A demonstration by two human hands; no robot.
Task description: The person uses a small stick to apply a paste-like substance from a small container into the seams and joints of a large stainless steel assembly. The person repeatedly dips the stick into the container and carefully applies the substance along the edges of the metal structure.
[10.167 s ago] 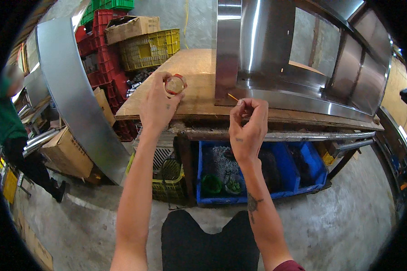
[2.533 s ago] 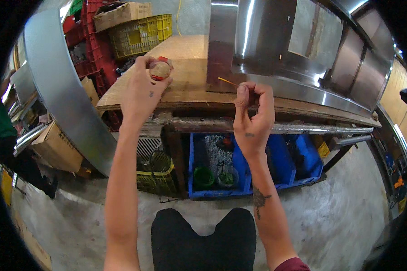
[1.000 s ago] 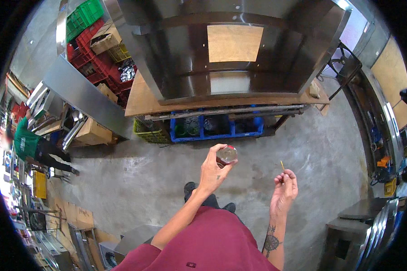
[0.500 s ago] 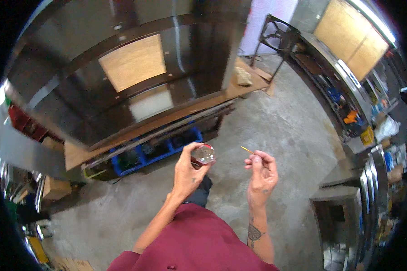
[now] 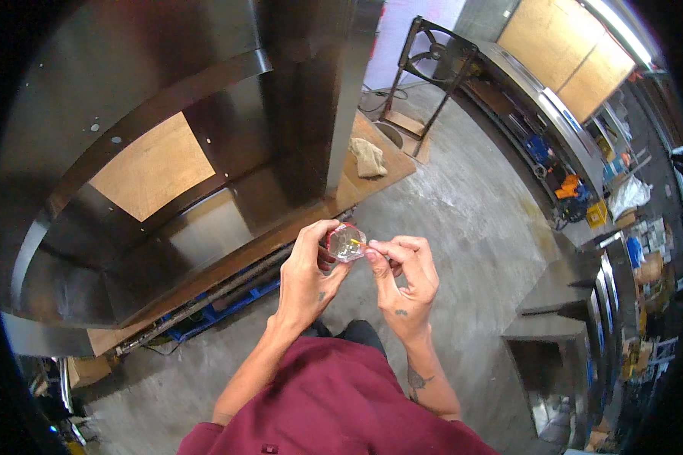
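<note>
The small clear jar (image 5: 346, 246) with red at its rim sits between my left thumb and fingers, its round face turned up toward me. The thin yellow stick (image 5: 356, 242) lies across it: from my right fingertips its long axis runs left and slightly away from me, the yellow end showing within the jar's outline. Whether that end touches the inside, I can't tell.

My left hand (image 5: 305, 265) is curved around the jar's near left side, clamped on it; my right hand (image 5: 408, 287) is just beside the jar on the other side, thumb and forefinger pinched on the stick, the other fingers curled. Both forearms slant inward from below, over my maroon shirt (image 5: 334, 394).

Beyond my fingers, a crumpled beige cloth (image 5: 368, 158) rests on the wooden benchtop (image 5: 396, 170). The large sheet-metal housing (image 5: 303, 45) stands to their left, with blue bins (image 5: 220, 312) below the bench.
</note>
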